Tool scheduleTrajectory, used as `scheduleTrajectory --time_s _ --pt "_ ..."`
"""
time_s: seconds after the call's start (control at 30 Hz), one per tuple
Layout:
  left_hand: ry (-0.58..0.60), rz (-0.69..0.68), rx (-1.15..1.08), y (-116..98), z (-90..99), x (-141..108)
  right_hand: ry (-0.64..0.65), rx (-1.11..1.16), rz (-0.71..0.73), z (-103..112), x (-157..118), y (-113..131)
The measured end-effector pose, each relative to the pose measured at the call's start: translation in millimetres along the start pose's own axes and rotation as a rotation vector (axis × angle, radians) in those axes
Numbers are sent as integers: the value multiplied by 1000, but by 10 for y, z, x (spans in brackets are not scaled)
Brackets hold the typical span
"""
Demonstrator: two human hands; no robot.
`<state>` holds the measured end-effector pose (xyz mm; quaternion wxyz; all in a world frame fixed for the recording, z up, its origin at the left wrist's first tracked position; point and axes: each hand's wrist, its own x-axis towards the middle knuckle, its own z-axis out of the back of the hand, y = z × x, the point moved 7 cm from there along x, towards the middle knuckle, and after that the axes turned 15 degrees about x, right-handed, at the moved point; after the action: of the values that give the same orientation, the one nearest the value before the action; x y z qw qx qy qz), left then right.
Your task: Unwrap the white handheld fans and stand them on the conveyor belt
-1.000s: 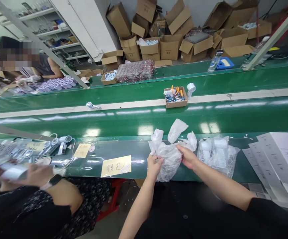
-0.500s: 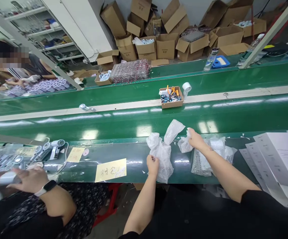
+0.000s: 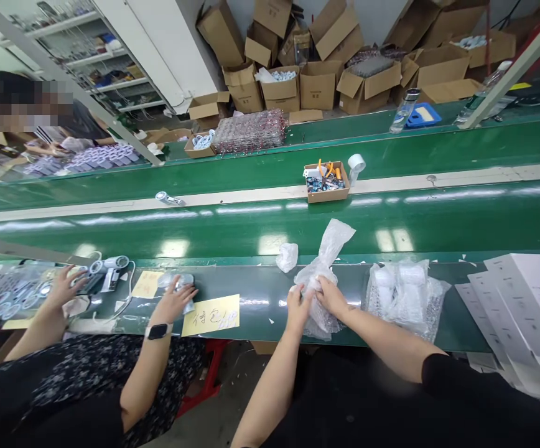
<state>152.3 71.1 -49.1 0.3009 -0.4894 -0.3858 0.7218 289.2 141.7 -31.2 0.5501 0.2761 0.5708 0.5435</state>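
Right of the lower centre of the frame, the left hand (image 3: 299, 305) and right hand (image 3: 333, 298) are close together, both clamped on a crumpled clear plastic bag (image 3: 335, 241) over the desk (image 3: 260, 280). They cover its middle, and the wrinkles hide whether anything lies inside. At lower right, bubble wrap blurs some white items (image 3: 410, 292); the frame cuts off a fanned white stack (image 3: 507, 298). At lower left, a co-worker's hand (image 3: 170, 305) partly hides a pale object (image 3: 187, 278).
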Motion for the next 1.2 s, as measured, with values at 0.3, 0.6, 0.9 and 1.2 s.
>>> scheduleTrajectory --time_s 0.3,0.6,0.9,1.2 --pt "4 -284 751 37 -70 -309 -225 -25 -80 558 371 -10" --pt "-542 -156 801 -397 1434 53 214 -592 433 27 -235 369" --pt "-223 356 849 -317 2067 649 19 -445 376 299 -134 476" --pt "487 -180 199 -885 144 -190 34 1099 -417 -155 -300 681"
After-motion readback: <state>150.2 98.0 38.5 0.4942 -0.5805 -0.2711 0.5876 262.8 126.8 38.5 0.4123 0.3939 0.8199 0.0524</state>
